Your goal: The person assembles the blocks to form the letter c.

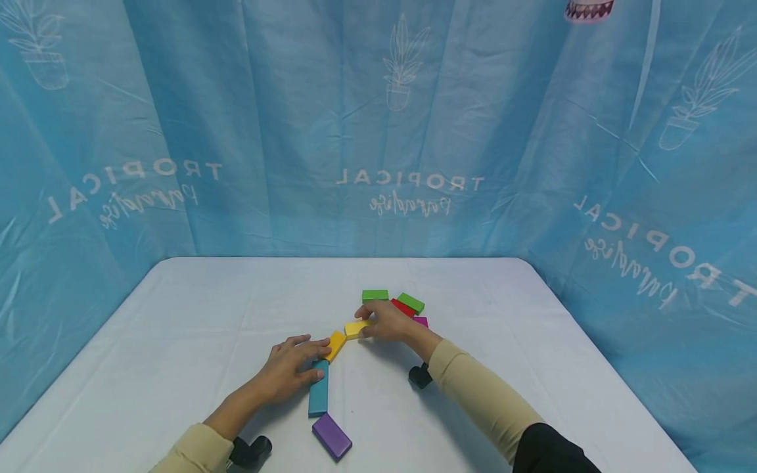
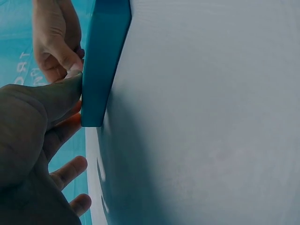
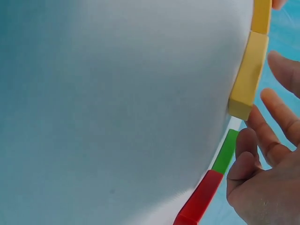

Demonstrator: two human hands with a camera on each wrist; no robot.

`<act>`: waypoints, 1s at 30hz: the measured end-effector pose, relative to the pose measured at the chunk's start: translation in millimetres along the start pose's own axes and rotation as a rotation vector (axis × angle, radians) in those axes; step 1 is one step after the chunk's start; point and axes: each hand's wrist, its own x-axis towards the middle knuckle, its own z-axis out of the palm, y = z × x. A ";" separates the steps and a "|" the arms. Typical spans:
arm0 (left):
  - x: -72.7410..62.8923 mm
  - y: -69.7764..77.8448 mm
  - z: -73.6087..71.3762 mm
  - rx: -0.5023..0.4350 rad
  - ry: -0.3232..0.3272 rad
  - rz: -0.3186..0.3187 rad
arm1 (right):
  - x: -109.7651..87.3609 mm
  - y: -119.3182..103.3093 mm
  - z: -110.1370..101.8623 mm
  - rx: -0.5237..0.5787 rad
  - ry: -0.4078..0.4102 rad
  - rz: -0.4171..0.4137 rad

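Several coloured blocks lie end to end in a bent line on the white table. My left hand [image 1: 290,369] rests its thumb on the teal block [image 1: 318,397], and its fingertips reach the orange block [image 1: 336,346]. In the left wrist view, the thumb touches the edge of the teal block [image 2: 105,65] and the other fingers are spread. My right hand [image 1: 387,322] is at the yellow block [image 1: 353,329], which touches the orange one. From the right wrist, its loosely spread fingers appear beside the end of the yellow block [image 3: 249,75], not wrapped round it.
A purple block [image 1: 332,437] lies at the near end of the line. Beyond my right hand are two green blocks, one left [image 1: 375,295] and one right [image 1: 411,303], a red block [image 1: 405,308] and a partly hidden magenta block [image 1: 420,321]. A blue printed curtain [image 1: 378,223] surrounds the table.
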 end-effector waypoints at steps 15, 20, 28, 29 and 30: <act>20.3 -2.3 -9.3 0.021 -0.044 0.140 | -8.6 9.1 -17.3 0.079 0.041 -0.073; 34.6 -6.6 -14.0 0.023 -0.149 0.139 | -15.8 11.2 -20.4 0.094 0.065 -0.105; 47.4 -18.8 -9.6 0.123 -0.246 0.218 | -24.2 19.4 -25.6 0.116 0.097 -0.106; 48.4 -19.6 -8.8 0.132 -0.253 0.231 | -24.8 21.0 -26.3 0.117 0.103 -0.106; 49.2 -20.0 -8.5 0.138 -0.259 0.241 | -25.5 21.7 -27.2 0.124 0.106 -0.106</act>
